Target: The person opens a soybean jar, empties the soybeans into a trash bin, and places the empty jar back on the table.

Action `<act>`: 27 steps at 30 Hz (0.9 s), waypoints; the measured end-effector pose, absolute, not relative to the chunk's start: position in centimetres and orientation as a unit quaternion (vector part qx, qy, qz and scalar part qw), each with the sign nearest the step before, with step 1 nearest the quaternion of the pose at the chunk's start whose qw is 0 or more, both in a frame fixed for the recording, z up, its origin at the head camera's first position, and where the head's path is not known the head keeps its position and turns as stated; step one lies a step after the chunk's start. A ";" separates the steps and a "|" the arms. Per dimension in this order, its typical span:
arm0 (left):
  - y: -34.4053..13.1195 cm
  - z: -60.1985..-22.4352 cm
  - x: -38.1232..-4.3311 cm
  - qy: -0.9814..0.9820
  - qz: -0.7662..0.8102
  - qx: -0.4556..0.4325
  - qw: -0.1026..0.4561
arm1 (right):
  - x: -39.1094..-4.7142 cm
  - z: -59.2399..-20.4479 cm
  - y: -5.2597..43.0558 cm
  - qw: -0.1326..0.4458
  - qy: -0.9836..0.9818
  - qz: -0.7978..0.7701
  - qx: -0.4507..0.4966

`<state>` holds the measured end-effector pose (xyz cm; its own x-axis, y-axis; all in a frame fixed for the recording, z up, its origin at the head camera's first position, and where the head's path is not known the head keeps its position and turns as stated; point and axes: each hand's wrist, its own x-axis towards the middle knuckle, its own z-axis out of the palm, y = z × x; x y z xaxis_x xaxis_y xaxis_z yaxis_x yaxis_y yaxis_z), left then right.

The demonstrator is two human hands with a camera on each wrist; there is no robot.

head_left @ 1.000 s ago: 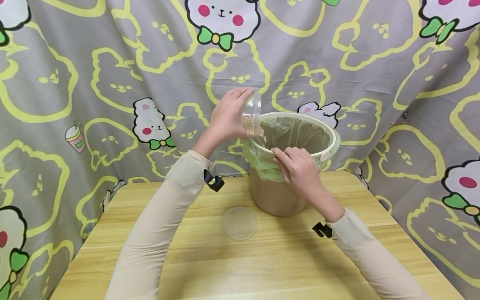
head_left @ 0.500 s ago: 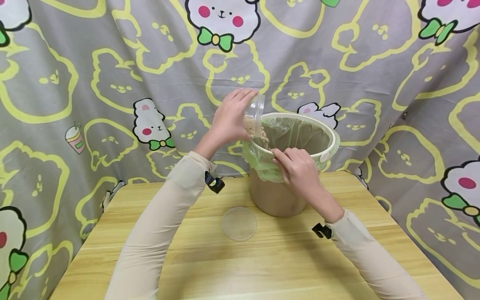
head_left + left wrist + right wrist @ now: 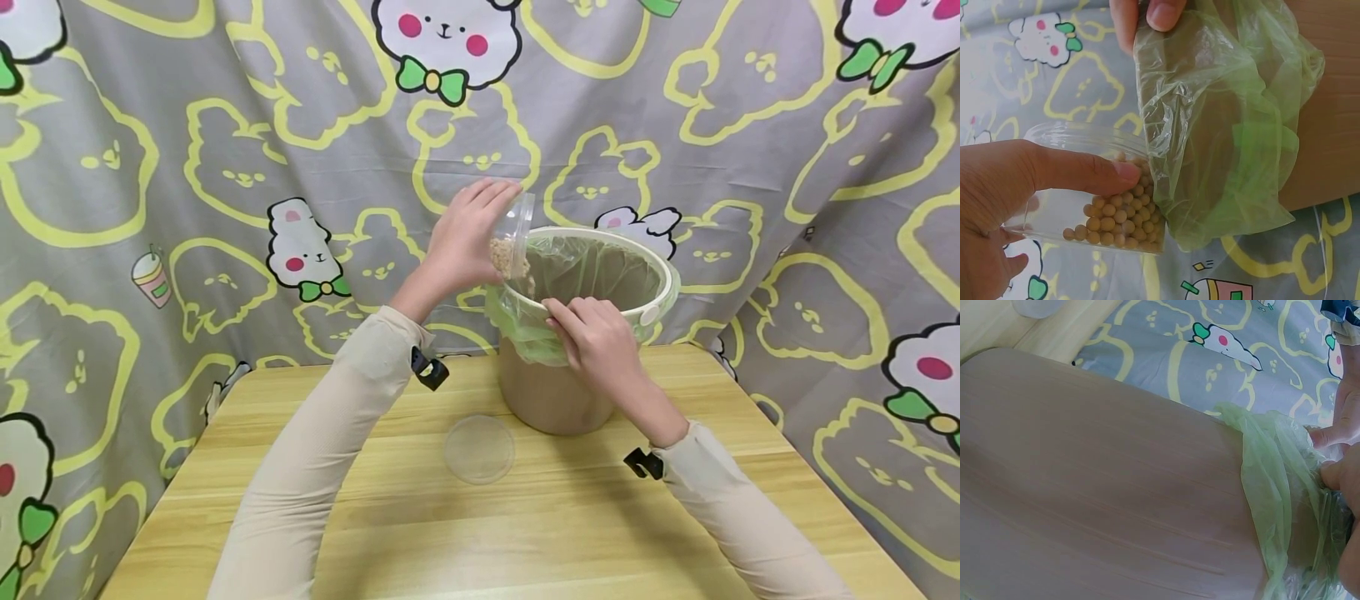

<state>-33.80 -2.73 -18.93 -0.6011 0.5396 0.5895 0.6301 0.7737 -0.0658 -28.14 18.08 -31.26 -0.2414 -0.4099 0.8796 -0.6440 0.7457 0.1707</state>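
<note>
My left hand [image 3: 467, 242] grips a clear plastic jar [image 3: 522, 215] tipped on its side, its mouth at the left of a trash bin's [image 3: 553, 392] rim. Round pale-yellow beans, likely soybeans [image 3: 1119, 222], lie along the jar's lower wall, and some fall from its mouth into the bin. The left thumb presses across the jar's side in the left wrist view. A thin green trash bag [image 3: 1229, 125] lines the bin and folds over its white rim. My right hand [image 3: 600, 335] holds the near rim with curled fingers over the bag; its fingertips are partly hidden in the right wrist view.
A round clear lid [image 3: 480, 450] lies flat on the wooden table [image 3: 390, 525], in front of the bin. Behind and beside the table hangs a grey cartoon-print curtain [image 3: 360, 167]. A black strap piece [image 3: 429, 368] sits at each wrist.
My left hand and the jar have shifted slightly right over the rim, and the jar holds fewer beans. My right hand stays in place on the rim.
</note>
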 end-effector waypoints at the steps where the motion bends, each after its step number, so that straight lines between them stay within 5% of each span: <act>1: -2.7 -18.9 -33.8 -0.891 -0.072 -0.329 0.305 | -28.1 -31.3 18.1 0.514 -0.780 0.114 0.337; 27: -2.1 -19.5 -33.6 -0.880 -0.057 -0.349 0.317 | -28.0 -31.3 18.1 0.516 -0.779 0.114 0.338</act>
<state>-33.57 -2.15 -19.51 -0.5556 0.5782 0.5975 0.6506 0.7498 -0.1204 -28.03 18.09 -31.29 -0.2397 -0.4086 0.8807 -0.6442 0.7456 0.1706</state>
